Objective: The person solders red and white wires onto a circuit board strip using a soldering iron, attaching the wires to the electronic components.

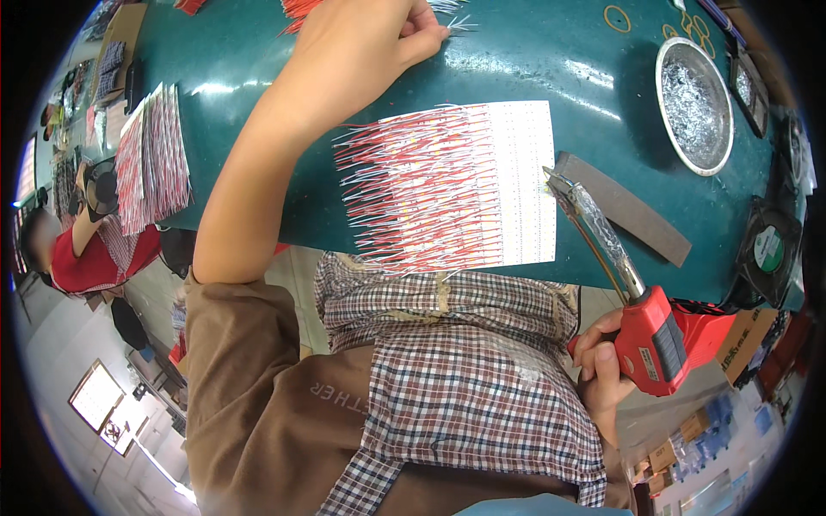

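My right hand [605, 361] is wrapped round the handle of a red soldering gun [658, 340]. The gun's foil-wrapped barrel points up and left, its tip at the right edge of a white circuit board panel [527, 181]. Red and white wires [417, 193] lie in dense rows across the panel's left part, sticking out past its left edge. My left hand [366, 52] reaches over to the far edge of the table, thumb and fingers closed together. White wire ends [462, 26] show at its fingertips; whether the fingers grip one is hidden. Red wires [299, 10] lie beyond that wrist.
A brown flat bar [628, 206] lies beside the soldering tip. At the right stand a metal bowl [695, 107] with silvery scraps and a black fan [766, 245]. Rubber bands [617, 18] lie far right. More wired panels [155, 163] hang at the left table edge, near another person [82, 249].
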Demonstrator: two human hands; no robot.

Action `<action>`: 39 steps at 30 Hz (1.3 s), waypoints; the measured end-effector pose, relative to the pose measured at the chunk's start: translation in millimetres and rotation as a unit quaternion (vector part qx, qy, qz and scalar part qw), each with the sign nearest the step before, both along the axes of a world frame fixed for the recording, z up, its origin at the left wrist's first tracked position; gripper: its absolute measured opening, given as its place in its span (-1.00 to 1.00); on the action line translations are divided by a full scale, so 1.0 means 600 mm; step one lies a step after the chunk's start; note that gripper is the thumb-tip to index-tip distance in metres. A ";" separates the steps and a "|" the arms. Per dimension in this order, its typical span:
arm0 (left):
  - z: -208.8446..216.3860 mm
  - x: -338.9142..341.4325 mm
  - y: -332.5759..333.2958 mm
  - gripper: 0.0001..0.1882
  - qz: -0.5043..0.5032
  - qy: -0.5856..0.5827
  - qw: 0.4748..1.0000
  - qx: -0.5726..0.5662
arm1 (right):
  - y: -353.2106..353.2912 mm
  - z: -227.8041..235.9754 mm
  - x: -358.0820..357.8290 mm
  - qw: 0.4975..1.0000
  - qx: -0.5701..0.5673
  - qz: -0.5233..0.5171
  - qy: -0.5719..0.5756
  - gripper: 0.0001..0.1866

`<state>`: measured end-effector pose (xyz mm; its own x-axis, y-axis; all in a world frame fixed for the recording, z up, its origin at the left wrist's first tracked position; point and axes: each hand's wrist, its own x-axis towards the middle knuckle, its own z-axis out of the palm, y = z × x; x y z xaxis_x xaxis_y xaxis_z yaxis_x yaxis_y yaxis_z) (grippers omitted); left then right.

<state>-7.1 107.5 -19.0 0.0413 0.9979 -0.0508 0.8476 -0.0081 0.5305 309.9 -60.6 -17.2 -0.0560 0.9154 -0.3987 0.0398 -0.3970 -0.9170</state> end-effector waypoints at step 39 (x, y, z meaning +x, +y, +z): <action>-0.030 0.094 -0.204 -0.86 -0.079 -0.035 0.994 0.071 | -0.037 -0.005 0.035 0.998 -0.025 0.049 -0.020 -0.62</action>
